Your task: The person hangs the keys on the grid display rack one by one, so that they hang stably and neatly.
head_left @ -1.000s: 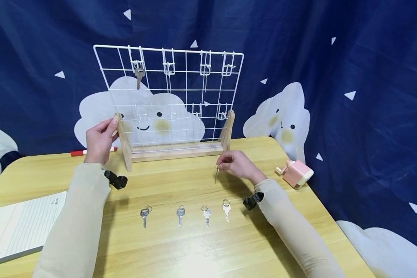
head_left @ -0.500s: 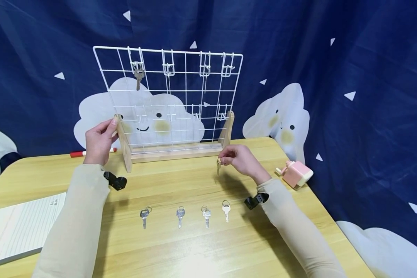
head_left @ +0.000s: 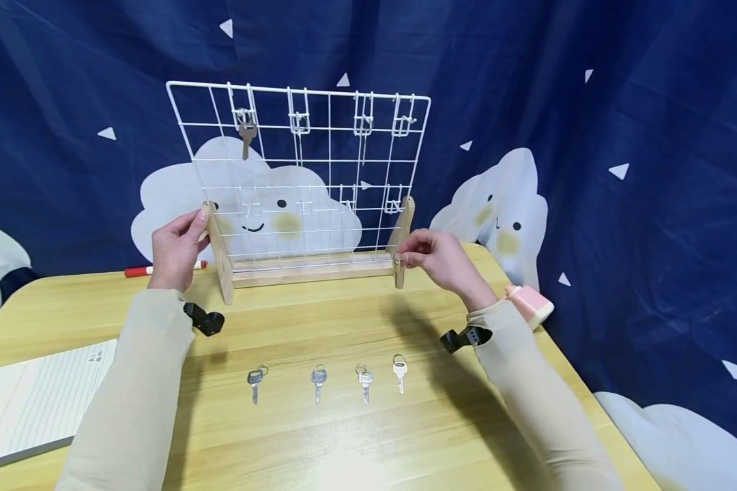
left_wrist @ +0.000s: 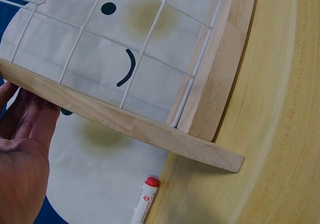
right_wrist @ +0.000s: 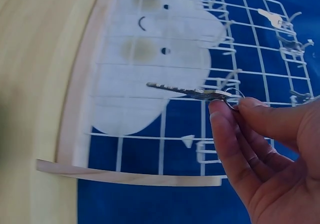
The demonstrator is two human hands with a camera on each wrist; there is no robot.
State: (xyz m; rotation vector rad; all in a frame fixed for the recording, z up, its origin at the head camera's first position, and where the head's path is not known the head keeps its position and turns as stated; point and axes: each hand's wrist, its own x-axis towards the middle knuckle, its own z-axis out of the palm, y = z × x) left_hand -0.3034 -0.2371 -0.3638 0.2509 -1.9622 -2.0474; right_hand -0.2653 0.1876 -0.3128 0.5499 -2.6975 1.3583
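My right hand pinches a key by its ring between thumb and forefinger, with the blade pointing away from the fingers. In the head view this hand overlaps the right wooden foot of the white wire grid rack. My left hand grips the rack's left wooden upright with thumb and fingers. One key hangs from the top left hook, and thin keys seen edge-on hang from the two middle top hooks. The top right hook and the lower hooks hold no visible key.
Several keys with rings lie in a row on the table, from a left key to a right key. A notebook lies at left, a red-capped marker behind the left arm. A pink sharpener stands at right, partly hidden.
My right hand has risen and moved right with the key, from low over the table to beside the rack's right foot. My left hand stays on the upright.
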